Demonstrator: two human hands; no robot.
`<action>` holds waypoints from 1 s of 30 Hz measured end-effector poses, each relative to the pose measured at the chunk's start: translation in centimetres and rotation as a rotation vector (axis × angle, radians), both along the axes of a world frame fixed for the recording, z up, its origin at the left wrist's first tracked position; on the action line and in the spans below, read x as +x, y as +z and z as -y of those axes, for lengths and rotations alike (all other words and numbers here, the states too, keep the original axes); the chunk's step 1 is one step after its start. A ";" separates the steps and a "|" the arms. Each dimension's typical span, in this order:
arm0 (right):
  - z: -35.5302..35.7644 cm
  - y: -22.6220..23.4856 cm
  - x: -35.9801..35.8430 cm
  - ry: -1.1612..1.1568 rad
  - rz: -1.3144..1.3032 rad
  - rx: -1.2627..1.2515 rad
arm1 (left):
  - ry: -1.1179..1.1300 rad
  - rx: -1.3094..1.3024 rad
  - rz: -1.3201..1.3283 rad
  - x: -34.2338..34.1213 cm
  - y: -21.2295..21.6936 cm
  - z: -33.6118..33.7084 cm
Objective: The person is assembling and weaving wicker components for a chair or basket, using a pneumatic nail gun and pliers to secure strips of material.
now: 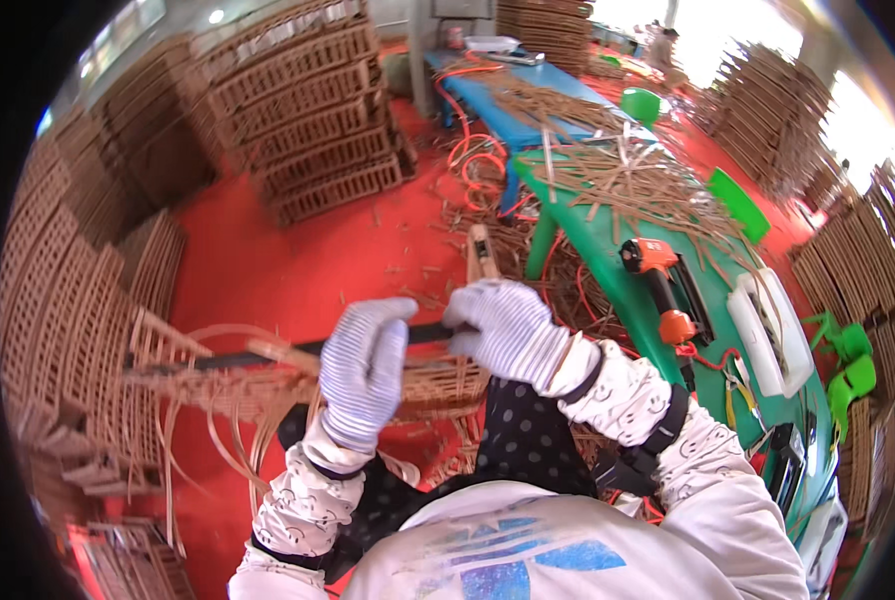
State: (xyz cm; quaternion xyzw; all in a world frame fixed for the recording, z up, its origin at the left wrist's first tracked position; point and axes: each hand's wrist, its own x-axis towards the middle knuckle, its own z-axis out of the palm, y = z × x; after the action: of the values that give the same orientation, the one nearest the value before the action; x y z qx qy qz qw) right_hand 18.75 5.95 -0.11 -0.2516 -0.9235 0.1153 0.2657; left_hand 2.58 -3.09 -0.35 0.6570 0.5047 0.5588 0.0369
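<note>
A slatted brown wooden or rattan frame lies across in front of my lap, blurred by motion. Along its upper edge runs a dark flat strip. My left hand, in a striped glove, is over this strip with its fingers stretched upward and the thumb apart. To its right, my right hand, gloved likewise, curls its fingers on the strip's right part. A pale wooden piece with a dark fitting sticks up just beyond the right hand; its lower end is hidden. Loose thin light strips loop down at the frame's left.
On the green table at right lie an orange-black nail gun, pliers, a white tray and piled brown strips. A blue table adjoins it. Stacked slatted frames stand on the red floor. A red hose trails nearby.
</note>
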 end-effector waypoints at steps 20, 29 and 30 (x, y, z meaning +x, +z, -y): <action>-0.3 1.2 -1.2 0.050 0.165 -0.300 | -0.276 -0.588 1.163 4.1 -3.9 2.6; 0.9 0.4 -0.5 0.126 0.061 -0.192 | 0.125 -0.403 -0.441 1.5 2.3 2.9; 1.3 -0.1 -0.2 0.080 0.022 -0.236 | 0.132 -0.395 -0.607 1.1 3.5 1.8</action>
State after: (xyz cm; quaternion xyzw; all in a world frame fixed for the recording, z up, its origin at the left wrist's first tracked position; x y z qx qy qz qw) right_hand 18.52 4.67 -0.19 -0.2453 -0.9157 0.2309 0.2192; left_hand 3.67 -4.92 3.16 0.7390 0.6322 0.2314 -0.0245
